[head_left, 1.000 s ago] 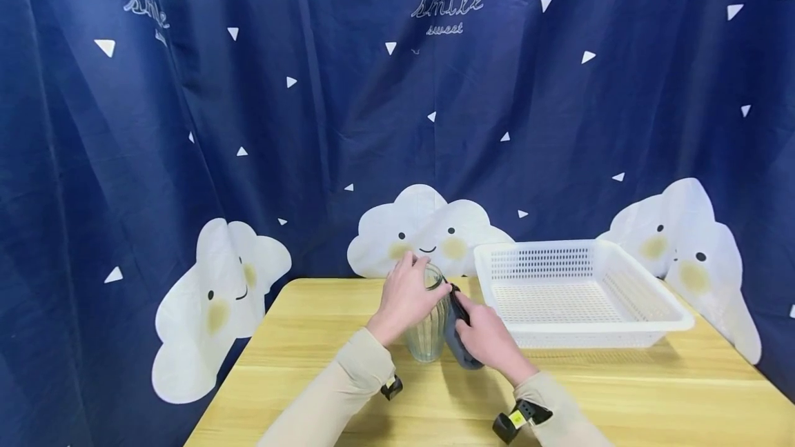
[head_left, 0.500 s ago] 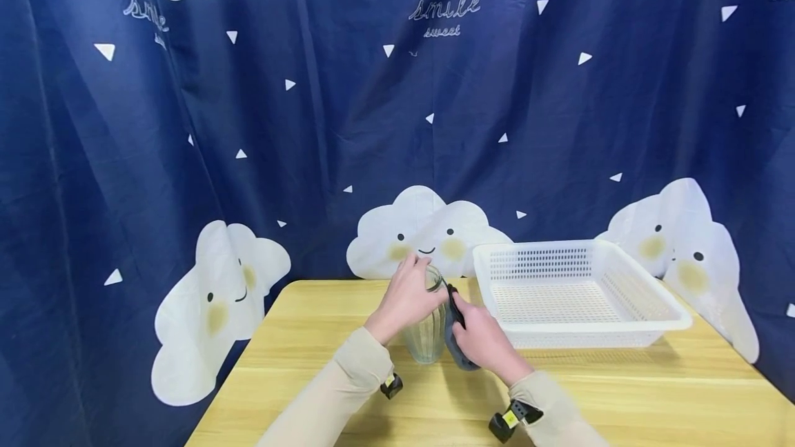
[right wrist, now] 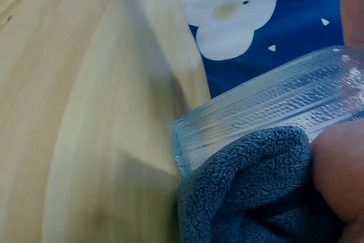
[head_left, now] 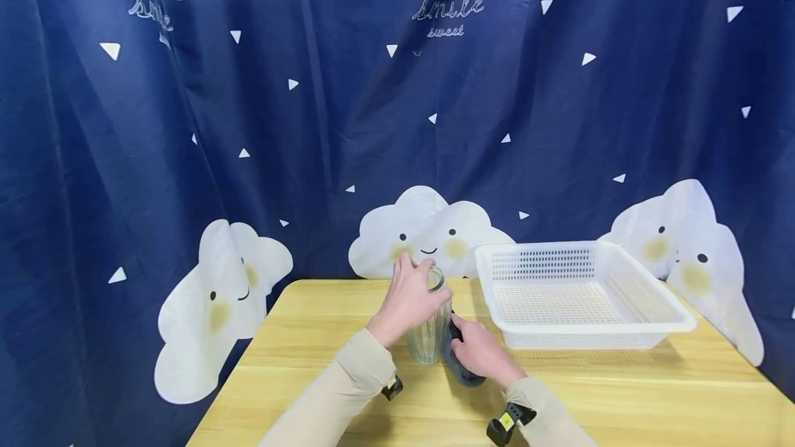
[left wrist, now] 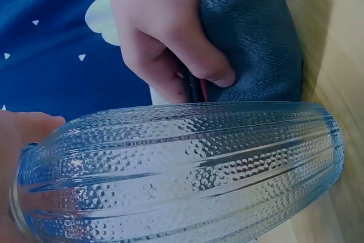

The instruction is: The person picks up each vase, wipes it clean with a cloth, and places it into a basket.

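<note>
A clear ribbed glass vase (head_left: pixel 427 345) stands upright on the table. My left hand (head_left: pixel 408 301) grips it around the neck, just under the open rim. The dimpled glass of the vase (left wrist: pixel 187 169) fills the lower left wrist view. Close against its right side, my right hand (head_left: pixel 479 350) holds a dark grey fluffy cloth (head_left: pixel 462 372). A thin black object with a red strip (left wrist: pixel 196 88) shows between the right fingers beside the cloth (left wrist: pixel 250 41); I cannot tell what it is. In the right wrist view the cloth (right wrist: pixel 244 180) overlaps the lower vase.
A white perforated plastic basket (head_left: pixel 596 329) sits to the right of the hands on the light wooden table (head_left: pixel 298 343). Behind the table hangs a dark blue curtain (head_left: pixel 348 123) with clouds and triangles.
My right hand has moved down from near the vase's rim to lower along its side, taking the cloth and black object with it. My left hand keeps its hold on the neck.
</note>
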Demonstrator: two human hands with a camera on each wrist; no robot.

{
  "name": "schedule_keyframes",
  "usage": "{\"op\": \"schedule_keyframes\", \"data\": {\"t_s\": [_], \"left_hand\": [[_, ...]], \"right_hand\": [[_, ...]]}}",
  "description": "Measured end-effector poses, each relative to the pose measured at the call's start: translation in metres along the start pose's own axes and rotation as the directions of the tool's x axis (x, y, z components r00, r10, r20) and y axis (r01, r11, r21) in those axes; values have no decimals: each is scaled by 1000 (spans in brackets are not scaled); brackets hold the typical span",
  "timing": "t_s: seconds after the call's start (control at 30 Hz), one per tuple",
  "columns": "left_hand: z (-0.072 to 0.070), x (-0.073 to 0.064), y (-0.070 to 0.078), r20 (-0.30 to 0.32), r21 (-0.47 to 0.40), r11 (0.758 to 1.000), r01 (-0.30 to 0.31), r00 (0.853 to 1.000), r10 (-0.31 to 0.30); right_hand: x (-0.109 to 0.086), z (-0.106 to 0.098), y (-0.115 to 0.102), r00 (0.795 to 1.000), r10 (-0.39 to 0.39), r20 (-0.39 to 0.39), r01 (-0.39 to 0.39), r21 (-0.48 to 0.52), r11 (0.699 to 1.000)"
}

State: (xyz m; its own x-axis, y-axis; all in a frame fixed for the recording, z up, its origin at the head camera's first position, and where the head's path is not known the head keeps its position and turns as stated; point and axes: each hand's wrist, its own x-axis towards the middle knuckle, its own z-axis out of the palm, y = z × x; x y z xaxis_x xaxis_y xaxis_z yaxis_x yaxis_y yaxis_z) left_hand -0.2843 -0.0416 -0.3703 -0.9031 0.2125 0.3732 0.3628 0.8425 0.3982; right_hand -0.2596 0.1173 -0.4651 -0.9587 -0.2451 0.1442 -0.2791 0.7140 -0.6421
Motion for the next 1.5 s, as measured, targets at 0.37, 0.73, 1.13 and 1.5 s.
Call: {"op": "schedule_keyframes", "data": {"t_s": [0.37, 0.73, 1.13, 1.5], "left_hand": [[-1, -2, 1, -10, 76, 997, 11, 1000, -10], [-10, -4, 10, 25, 44, 999, 14, 1000, -15], [-7, -3, 5, 68, -59, 998, 8, 998, -4], [8, -2, 1, -50, -24, 999, -22, 999, 21]], "right_hand": [[-9, -38, -28, 980, -67, -188, 72, 19, 997], [-10, -51, -40, 939, -161, -303, 143, -83, 986], [-2, -16, -16, 987, -73, -147, 56, -119, 991], [-5, -3, 0, 997, -42, -62, 37, -84, 996]]}}
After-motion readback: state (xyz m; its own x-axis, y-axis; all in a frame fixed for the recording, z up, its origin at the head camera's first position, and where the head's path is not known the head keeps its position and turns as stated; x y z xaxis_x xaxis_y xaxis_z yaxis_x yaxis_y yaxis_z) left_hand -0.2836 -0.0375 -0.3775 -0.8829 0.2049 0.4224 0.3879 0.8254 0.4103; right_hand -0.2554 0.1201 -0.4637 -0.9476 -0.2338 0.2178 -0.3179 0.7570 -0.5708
